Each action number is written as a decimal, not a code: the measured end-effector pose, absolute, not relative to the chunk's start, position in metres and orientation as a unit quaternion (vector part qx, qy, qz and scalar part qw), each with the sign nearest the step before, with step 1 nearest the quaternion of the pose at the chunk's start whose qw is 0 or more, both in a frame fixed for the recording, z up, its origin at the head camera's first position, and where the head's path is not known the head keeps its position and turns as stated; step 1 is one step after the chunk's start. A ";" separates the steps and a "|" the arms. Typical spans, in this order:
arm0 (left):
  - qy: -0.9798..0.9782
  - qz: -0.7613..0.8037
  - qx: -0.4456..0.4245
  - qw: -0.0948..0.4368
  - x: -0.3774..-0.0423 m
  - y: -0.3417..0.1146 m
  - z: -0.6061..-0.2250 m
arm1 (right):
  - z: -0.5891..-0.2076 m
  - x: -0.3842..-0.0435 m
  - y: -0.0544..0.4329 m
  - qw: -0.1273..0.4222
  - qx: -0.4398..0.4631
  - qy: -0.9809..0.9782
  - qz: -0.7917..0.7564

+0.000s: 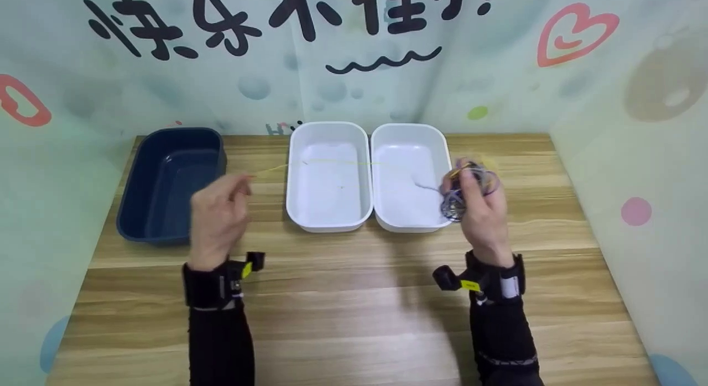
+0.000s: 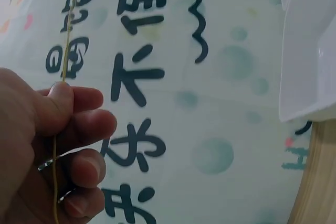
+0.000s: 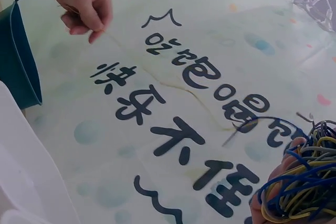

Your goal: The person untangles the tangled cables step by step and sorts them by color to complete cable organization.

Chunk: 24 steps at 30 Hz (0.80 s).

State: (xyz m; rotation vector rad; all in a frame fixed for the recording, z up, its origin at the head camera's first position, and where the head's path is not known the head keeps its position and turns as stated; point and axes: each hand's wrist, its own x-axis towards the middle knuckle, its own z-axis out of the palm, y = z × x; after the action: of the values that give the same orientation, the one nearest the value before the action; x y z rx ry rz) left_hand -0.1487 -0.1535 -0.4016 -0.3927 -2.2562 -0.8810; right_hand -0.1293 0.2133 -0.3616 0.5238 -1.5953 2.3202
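Note:
Between thumb and forefinger my left hand pinches a thin yellow wire, whose tail runs down past the curled fingers in the left wrist view. The wire stretches across above the white boxes toward my right hand. That hand grips a tangled bundle of wires in blue, yellow and grey. A loose blue wire arcs out of the bundle, and a short grey end sticks out to its left in the head view. My right hand is over the right side of the right white box.
A second white box stands against the first, at the back middle of the wooden table. At the left is a dark blue box, partly behind my left hand. A printed cloth backdrop rises behind the table.

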 end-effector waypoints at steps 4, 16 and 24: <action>-0.849 -0.380 -0.064 0.361 -0.145 -0.178 -0.402 | -0.357 -0.130 0.225 0.165 0.181 -0.468 0.849; -0.829 -0.408 0.082 0.373 -0.143 -0.209 -0.404 | -0.359 -0.133 0.228 0.198 0.157 -0.496 0.831; -0.827 -0.399 0.197 0.343 -0.137 -0.242 -0.413 | -0.360 -0.136 0.228 0.203 0.142 -0.537 0.807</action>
State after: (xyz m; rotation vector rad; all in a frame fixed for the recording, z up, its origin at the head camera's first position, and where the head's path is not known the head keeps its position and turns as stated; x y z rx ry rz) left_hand -0.1371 -0.2424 -0.4131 0.5117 -2.1506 -1.0374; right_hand -0.1361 0.2279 -0.3596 0.3955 -1.4971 2.2506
